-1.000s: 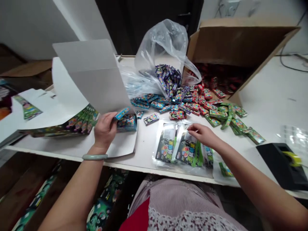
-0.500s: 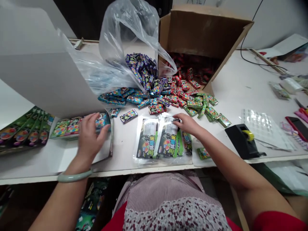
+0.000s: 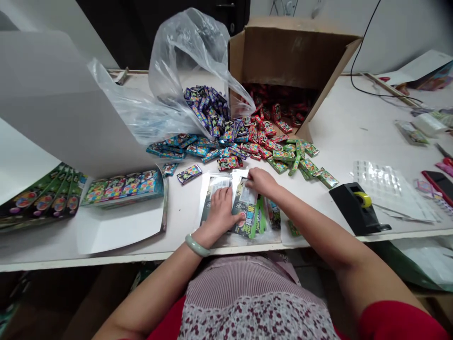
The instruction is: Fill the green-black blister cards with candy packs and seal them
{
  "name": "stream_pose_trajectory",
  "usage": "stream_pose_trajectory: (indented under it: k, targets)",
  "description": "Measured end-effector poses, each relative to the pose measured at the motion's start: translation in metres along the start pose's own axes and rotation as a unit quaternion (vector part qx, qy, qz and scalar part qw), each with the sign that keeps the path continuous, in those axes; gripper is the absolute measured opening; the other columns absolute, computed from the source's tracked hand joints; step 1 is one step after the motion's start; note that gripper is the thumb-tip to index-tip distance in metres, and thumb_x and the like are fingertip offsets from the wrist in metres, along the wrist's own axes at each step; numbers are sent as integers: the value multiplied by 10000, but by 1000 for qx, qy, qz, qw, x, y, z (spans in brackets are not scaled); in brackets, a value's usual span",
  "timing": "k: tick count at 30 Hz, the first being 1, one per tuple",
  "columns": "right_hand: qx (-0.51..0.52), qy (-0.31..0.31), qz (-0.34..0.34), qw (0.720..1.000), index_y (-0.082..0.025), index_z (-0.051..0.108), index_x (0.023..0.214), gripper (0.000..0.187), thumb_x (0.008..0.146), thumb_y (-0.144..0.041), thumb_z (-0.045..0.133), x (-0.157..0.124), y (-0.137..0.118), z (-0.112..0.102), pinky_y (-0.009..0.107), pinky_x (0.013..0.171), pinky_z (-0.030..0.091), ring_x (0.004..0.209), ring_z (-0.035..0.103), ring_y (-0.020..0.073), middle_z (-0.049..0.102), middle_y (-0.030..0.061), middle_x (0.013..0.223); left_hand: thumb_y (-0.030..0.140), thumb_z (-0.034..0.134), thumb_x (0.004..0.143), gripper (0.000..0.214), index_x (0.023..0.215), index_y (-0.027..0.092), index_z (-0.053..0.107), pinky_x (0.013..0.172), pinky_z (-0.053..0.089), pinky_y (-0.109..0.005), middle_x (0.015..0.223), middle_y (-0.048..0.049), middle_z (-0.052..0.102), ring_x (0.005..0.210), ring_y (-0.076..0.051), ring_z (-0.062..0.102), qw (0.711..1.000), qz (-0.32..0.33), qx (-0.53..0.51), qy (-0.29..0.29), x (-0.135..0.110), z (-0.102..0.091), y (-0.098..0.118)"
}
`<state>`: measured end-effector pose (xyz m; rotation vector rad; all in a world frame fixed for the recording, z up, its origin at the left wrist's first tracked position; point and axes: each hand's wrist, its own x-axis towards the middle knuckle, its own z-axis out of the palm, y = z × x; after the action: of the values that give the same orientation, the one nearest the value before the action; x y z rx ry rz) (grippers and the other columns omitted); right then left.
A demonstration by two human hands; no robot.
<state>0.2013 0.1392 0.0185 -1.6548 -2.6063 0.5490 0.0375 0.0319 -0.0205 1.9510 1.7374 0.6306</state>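
Two clear-fronted printed pouches lie side by side at the front edge of the table. My left hand [image 3: 221, 212] rests on the left pouch [image 3: 209, 189], fingers stretched out and thumb reaching onto the right pouch [image 3: 244, 215]. With bent fingers, my right hand [image 3: 262, 182] pinches the upper edge of that right pouch. On my left stands an open white display box [image 3: 106, 231], with a row of small colourful candy boxes [image 3: 123, 186] along its back. Just beyond the pouches lie a single purple candy box [image 3: 189, 174] and a red one [image 3: 228, 163].
Blue, purple, red and green candy boxes [image 3: 212, 111] are heaped behind, spilling from a clear plastic bag [image 3: 191, 38] and a cardboard carton [image 3: 283, 56]. A black tape dispenser [image 3: 348, 212] stands right, beside clear sticker sheets [image 3: 378, 189]. A phone [image 3: 439, 186] lies far right.
My left hand has left the candy boxes in the display box and moved right onto the pouches. My right hand stays at the right pouch's top edge, shifted slightly left.
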Motion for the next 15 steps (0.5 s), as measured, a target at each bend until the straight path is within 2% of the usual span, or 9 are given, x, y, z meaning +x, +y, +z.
stream_pose_trajectory:
  k: [1, 3, 5, 6, 9, 10, 12, 15]
  targets:
    - [13, 6, -5, 1000, -165, 607, 846, 152, 796, -302, 649, -3, 2, -8, 282, 686, 414, 792, 573, 190, 640, 77, 876, 293, 722, 691, 634, 1257, 166, 468, 1030, 356, -539, 1287, -169, 532, 1250, -335, 447, 999, -6, -45, 28, -1, -2, 1]
    - [61, 28, -23, 997, -178, 589, 774, 138, 809, -308, 622, -12, 4, -26, 258, 620, 383, 685, 544, 148, 620, 21, 751, 252, 567, 831, 324, 1150, 196, 558, 925, 474, -450, 1115, -104, 647, 1069, -248, 595, 988, -14, -134, 68, -2, -9, 5]
    - [157, 22, -56, 986, -179, 588, 740, 129, 787, -291, 633, -25, 5, -44, 246, 584, 371, 628, 518, 126, 594, -11, 679, 240, 473, 894, 201, 1021, 209, 626, 828, 528, -376, 966, -60, 699, 904, -197, 654, 980, 2, -184, 75, -1, -22, 8]
    - [222, -7, -74, 972, -178, 600, 744, 110, 768, -275, 646, -31, 4, -52, 244, 582, 381, 622, 520, 121, 598, -19, 674, 245, 475, 899, 190, 980, 213, 644, 810, 535, -357, 933, -49, 709, 870, -186, 662, 980, 23, -187, 71, -1, -31, 10]
    - [397, -140, -95, 902, -186, 656, 810, 110, 720, -243, 686, -45, 0, -64, 258, 641, 452, 661, 567, 120, 654, -26, 731, 233, 518, 889, 171, 979, 214, 662, 808, 542, -341, 936, -48, 724, 852, -178, 675, 980, 108, -158, 47, 0, -59, 15]
    - [437, -161, -87, 881, -188, 670, 820, 118, 716, -240, 690, -48, -2, -64, 269, 670, 468, 674, 581, 120, 670, -26, 745, 227, 518, 892, 181, 1010, 210, 656, 808, 543, -344, 955, -56, 724, 859, -180, 677, 981, 134, -135, 47, -1, -67, 17]
    - [495, -154, -70, 852, -187, 693, 831, 117, 732, -247, 678, -50, -6, -61, 291, 737, 482, 703, 603, 120, 694, -17, 773, 226, 526, 893, 225, 1091, 184, 626, 838, 539, -377, 1024, -95, 710, 929, -209, 669, 980, 172, -68, 73, -4, -79, 23]
    - [558, -141, -84, 814, -184, 713, 882, 181, 732, -282, 691, -49, -10, -54, 333, 857, 470, 813, 634, 133, 720, 15, 907, 234, 528, 894, 325, 1201, 131, 557, 926, 500, -453, 1142, -166, 658, 1076, -270, 615, 972, 201, 45, 115, -13, -85, 31]
